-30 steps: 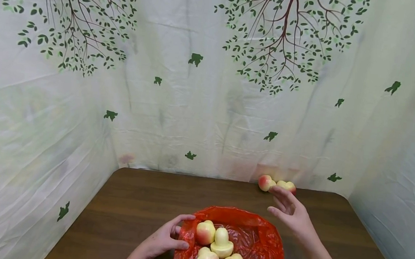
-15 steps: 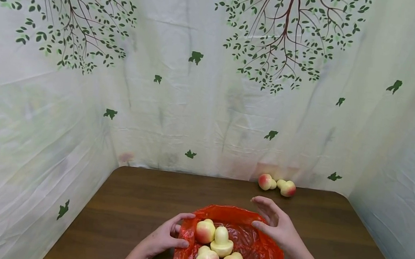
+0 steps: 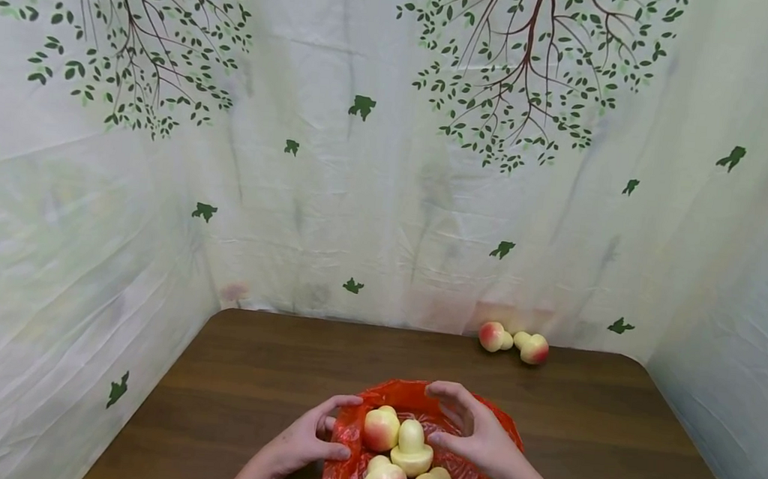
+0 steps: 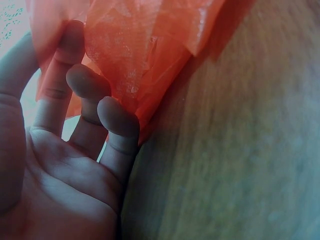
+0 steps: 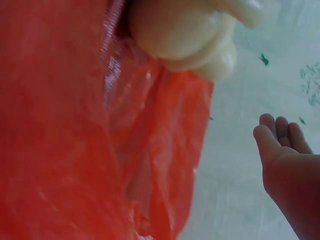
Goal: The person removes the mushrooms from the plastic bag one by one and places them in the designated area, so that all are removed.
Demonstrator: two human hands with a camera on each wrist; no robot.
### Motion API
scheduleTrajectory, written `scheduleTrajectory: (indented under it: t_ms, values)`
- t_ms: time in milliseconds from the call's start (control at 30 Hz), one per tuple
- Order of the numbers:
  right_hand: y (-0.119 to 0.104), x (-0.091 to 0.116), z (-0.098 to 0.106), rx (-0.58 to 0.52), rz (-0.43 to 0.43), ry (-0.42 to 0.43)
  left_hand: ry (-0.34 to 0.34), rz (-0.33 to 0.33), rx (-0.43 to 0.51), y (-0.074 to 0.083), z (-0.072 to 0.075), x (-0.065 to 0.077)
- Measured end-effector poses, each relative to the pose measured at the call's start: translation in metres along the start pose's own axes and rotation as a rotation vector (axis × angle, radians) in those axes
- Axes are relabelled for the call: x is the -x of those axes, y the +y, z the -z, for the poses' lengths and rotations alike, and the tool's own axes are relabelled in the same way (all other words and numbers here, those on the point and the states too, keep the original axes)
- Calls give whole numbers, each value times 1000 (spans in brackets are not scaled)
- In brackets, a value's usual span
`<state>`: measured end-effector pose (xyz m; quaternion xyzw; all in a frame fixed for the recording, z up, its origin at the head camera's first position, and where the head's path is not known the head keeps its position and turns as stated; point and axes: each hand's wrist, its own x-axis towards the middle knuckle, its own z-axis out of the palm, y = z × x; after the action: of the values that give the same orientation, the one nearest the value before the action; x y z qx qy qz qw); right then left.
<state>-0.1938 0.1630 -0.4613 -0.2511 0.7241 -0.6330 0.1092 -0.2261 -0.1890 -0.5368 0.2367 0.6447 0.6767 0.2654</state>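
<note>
A crinkled red plastic bag (image 3: 426, 390), its mouth spread wide, holds several yellow mushroom-shaped pieces with red-blushed caps. One of them, a pale mushroom-shaped piece (image 3: 411, 452), stands stem up. My left hand (image 3: 303, 440) holds the bag's left side, thumb and index finger at the rim; in the left wrist view its bent fingers (image 4: 117, 115) lie against the film. Over the bag's right part hovers my right hand (image 3: 480, 435), fingers loosely bent and holding nothing, thumb tip close beside the pale piece. The right wrist view shows this hand (image 5: 287, 165) apart from the bag.
Two more mushroom-shaped pieces, one left (image 3: 493, 337) and one right (image 3: 533, 348), lie at the back edge of the brown wooden table (image 3: 266, 365). Pale curtains (image 3: 386, 217) printed with leaves and branches hang behind and on both sides.
My right hand has drawn back from the two pieces at the far edge, moving left and toward me until over the bag. The left hand has stayed in place.
</note>
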Motion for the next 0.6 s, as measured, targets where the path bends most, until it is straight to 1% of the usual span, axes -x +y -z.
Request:
scheduleTrajectory:
  t_ms: [100,233,333,600]
  values:
    - [4,-4,-6,16,-26,-36,-1,-1,5,0,0,0]
    - [11,-6,-11,8,-37,-95,-2,-11,-4,0,0,-1]
    - [16,-7,-14,16,-42,-124,-3,-13,-7,0,0,0]
    - [25,-6,-14,119,-81,-128,3,-13,-9,-1,-1,0]
